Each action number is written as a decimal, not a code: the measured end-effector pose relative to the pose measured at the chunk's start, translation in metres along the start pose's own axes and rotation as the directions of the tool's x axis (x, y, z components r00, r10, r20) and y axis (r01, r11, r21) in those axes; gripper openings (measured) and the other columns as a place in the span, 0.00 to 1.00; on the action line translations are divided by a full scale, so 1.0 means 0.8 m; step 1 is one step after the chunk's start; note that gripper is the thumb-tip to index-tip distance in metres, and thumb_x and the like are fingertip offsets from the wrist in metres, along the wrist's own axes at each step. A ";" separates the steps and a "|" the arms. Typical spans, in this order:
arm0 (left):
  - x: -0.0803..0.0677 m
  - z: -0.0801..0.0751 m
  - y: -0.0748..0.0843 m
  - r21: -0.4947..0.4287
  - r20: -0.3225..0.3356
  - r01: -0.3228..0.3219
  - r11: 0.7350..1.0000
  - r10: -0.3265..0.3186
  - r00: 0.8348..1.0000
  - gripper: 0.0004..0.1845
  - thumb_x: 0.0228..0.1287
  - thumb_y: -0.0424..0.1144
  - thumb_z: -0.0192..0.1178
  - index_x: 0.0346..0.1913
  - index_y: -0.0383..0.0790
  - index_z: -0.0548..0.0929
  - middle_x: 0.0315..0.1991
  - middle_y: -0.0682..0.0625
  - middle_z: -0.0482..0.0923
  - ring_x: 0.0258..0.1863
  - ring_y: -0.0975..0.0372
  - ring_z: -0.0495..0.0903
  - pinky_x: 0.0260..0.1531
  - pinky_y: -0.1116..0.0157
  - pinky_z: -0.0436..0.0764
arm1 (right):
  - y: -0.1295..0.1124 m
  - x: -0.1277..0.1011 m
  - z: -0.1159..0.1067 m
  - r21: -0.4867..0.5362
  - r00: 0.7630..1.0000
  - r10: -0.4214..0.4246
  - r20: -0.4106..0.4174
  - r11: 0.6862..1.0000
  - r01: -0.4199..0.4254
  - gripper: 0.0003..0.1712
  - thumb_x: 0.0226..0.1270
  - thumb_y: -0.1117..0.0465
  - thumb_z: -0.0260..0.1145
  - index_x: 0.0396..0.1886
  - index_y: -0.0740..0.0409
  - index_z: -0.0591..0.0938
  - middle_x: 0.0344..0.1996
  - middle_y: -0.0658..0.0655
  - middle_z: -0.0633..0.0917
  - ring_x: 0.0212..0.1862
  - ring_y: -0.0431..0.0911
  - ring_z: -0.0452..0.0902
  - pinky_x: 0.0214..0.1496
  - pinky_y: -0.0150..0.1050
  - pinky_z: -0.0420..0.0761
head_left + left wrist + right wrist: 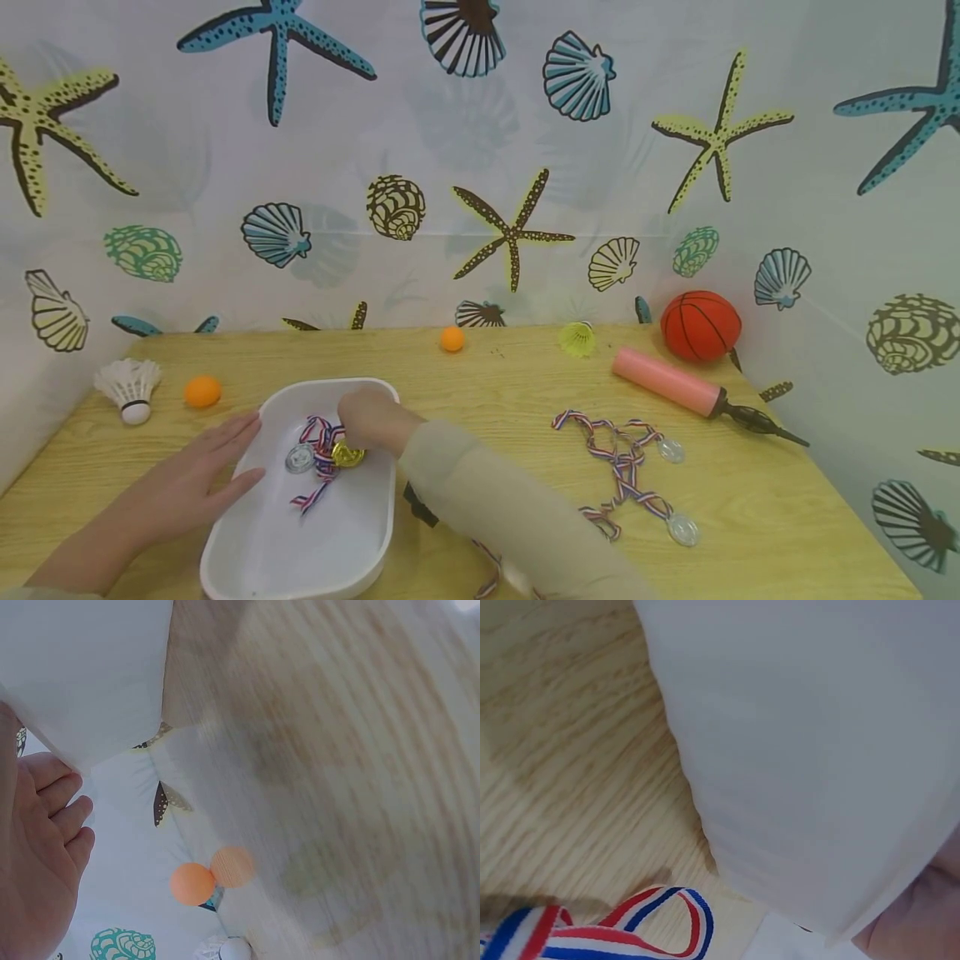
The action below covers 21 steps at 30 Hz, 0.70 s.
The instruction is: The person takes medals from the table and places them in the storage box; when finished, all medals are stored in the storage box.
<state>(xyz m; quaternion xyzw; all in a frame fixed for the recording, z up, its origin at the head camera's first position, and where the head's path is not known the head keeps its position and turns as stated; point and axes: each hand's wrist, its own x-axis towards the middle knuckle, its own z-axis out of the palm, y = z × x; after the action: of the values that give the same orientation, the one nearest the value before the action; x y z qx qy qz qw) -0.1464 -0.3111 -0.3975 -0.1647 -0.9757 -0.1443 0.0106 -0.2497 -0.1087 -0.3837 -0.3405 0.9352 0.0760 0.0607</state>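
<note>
A white tray [300, 550] stands on the wooden table at centre left. Inside it lie a silver medal [300, 458] and a gold medal [348, 454] with a tangle of red, white and blue ribbon [321, 442]. My left hand [187, 479] rests along the tray's left rim, fingers straight and thumb reaching over the inside. Curled at the ribbon beside the gold medal, my right hand [375, 421] dips in over the right wall; its fingertips are hidden. The right wrist view is mostly the tray's outer wall [802, 750].
Right of the tray lie silver medals [682, 529] on striped ribbons [626, 467]; another ribbon [487, 571] is partly behind my right sleeve. Farther back are a pink pump [663, 383], red ball [701, 326], yellow shuttlecock [577, 339], white shuttlecock [129, 387] and two orange balls [202, 392].
</note>
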 end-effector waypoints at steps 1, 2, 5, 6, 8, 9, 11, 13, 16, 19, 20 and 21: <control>0.000 0.000 0.000 0.000 0.001 0.001 1.000 -0.001 1.000 0.37 0.65 0.54 0.52 0.67 0.29 0.60 0.67 0.34 0.54 0.63 0.37 0.55 0.56 0.39 0.57 | 0.000 0.000 0.000 0.006 1.000 0.002 -0.002 1.000 -0.002 0.10 0.55 0.58 0.66 0.20 0.51 0.74 0.19 0.44 0.74 0.24 0.38 0.67 0.29 0.28 0.72; 0.000 -0.001 0.000 0.000 0.001 0.002 1.000 -0.002 1.000 0.37 0.65 0.54 0.52 0.67 0.29 0.60 0.67 0.34 0.55 0.63 0.37 0.55 0.56 0.38 0.58 | 0.000 0.000 0.000 0.017 1.000 0.004 -0.002 1.000 -0.004 0.10 0.54 0.58 0.67 0.20 0.51 0.74 0.19 0.44 0.74 0.24 0.38 0.68 0.29 0.28 0.72; 0.000 -0.001 0.001 0.000 0.005 0.003 1.000 -0.003 1.000 0.37 0.65 0.54 0.52 0.66 0.29 0.60 0.67 0.33 0.55 0.62 0.37 0.55 0.55 0.38 0.58 | 0.001 -0.001 -0.002 0.047 1.000 0.010 0.004 0.999 -0.010 0.09 0.52 0.57 0.69 0.21 0.51 0.77 0.18 0.43 0.75 0.23 0.37 0.68 0.28 0.27 0.72; 0.000 -0.001 0.001 0.001 0.006 0.004 1.000 -0.004 1.000 0.38 0.65 0.55 0.52 0.66 0.29 0.60 0.67 0.33 0.55 0.62 0.37 0.55 0.55 0.38 0.58 | 0.002 -0.001 -0.003 0.073 1.000 0.014 0.010 0.997 -0.015 0.08 0.52 0.57 0.69 0.21 0.51 0.77 0.17 0.43 0.75 0.22 0.36 0.69 0.26 0.27 0.71; 0.001 -0.001 0.001 0.002 0.007 0.003 1.000 -0.004 1.000 0.37 0.65 0.55 0.52 0.66 0.29 0.60 0.67 0.33 0.55 0.62 0.37 0.55 0.55 0.38 0.58 | 0.005 -0.001 -0.005 0.121 0.999 0.019 0.028 0.992 -0.022 0.07 0.52 0.57 0.69 0.20 0.51 0.80 0.15 0.43 0.76 0.19 0.36 0.69 0.23 0.26 0.70; 0.001 -0.001 0.001 0.002 0.008 0.003 1.000 -0.003 1.000 0.37 0.65 0.55 0.52 0.66 0.29 0.60 0.67 0.33 0.55 0.62 0.37 0.55 0.55 0.38 0.58 | 0.006 -0.002 -0.007 0.169 0.999 0.025 0.042 0.985 -0.031 0.05 0.53 0.57 0.69 0.23 0.52 0.82 0.16 0.43 0.78 0.19 0.35 0.70 0.23 0.26 0.70; 0.001 -0.001 0.000 0.001 0.004 -0.001 1.000 0.001 1.000 0.37 0.65 0.54 0.52 0.66 0.29 0.60 0.67 0.33 0.55 0.62 0.37 0.55 0.55 0.38 0.58 | 0.011 -0.005 -0.013 0.257 0.999 0.022 0.046 0.966 -0.033 0.05 0.55 0.57 0.69 0.29 0.52 0.85 0.21 0.43 0.81 0.22 0.35 0.72 0.24 0.25 0.71; 0.001 0.000 0.000 0.001 -0.003 -0.005 1.000 0.005 1.000 0.37 0.65 0.54 0.52 0.66 0.29 0.61 0.67 0.34 0.55 0.62 0.37 0.55 0.56 0.38 0.58 | 0.018 -0.010 -0.021 0.340 0.999 0.010 0.034 0.940 -0.021 0.09 0.56 0.57 0.69 0.36 0.53 0.86 0.28 0.44 0.82 0.27 0.35 0.73 0.28 0.24 0.72; 0.001 0.001 -0.001 0.005 -0.013 -0.013 1.000 0.013 1.000 0.37 0.65 0.53 0.52 0.66 0.28 0.61 0.66 0.34 0.55 0.62 0.37 0.55 0.57 0.39 0.57 | 0.031 -0.022 -0.035 0.458 1.000 -0.024 -0.013 0.889 0.027 0.15 0.57 0.58 0.69 0.45 0.55 0.84 0.35 0.46 0.81 0.33 0.35 0.73 0.32 0.23 0.73; 0.001 0.001 -0.002 0.003 -0.023 -0.019 1.000 0.019 1.000 0.36 0.65 0.53 0.53 0.66 0.28 0.61 0.66 0.33 0.56 0.62 0.37 0.56 0.57 0.39 0.57 | 0.049 -0.036 -0.047 0.567 0.996 -0.064 -0.061 0.819 0.087 0.15 0.59 0.60 0.67 0.47 0.57 0.82 0.33 0.47 0.81 0.32 0.36 0.74 0.30 0.23 0.74; 0.001 0.002 -0.002 0.002 -0.023 -0.020 1.000 0.020 1.000 0.36 0.65 0.53 0.53 0.66 0.28 0.61 0.66 0.33 0.56 0.62 0.37 0.56 0.57 0.39 0.57 | 0.055 -0.042 -0.051 0.602 0.994 -0.075 -0.078 0.792 0.107 0.15 0.60 0.61 0.67 0.46 0.58 0.82 0.33 0.48 0.81 0.31 0.37 0.75 0.29 0.23 0.75; 0.001 0.002 -0.002 0.000 -0.023 -0.022 1.000 0.022 0.999 0.36 0.65 0.52 0.53 0.66 0.28 0.61 0.66 0.33 0.56 0.62 0.37 0.56 0.57 0.39 0.57 | 0.062 -0.048 -0.053 0.635 0.992 -0.082 -0.094 0.763 0.123 0.14 0.60 0.61 0.66 0.46 0.58 0.81 0.32 0.48 0.80 0.30 0.37 0.75 0.28 0.24 0.75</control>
<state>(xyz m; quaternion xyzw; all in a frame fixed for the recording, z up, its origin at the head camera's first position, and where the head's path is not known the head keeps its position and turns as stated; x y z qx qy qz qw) -0.1474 -0.3122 -0.3996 -0.1737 -0.9736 -0.1462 0.0236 -0.2554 -0.0547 -0.3304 -0.3522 0.8866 -0.2602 0.1486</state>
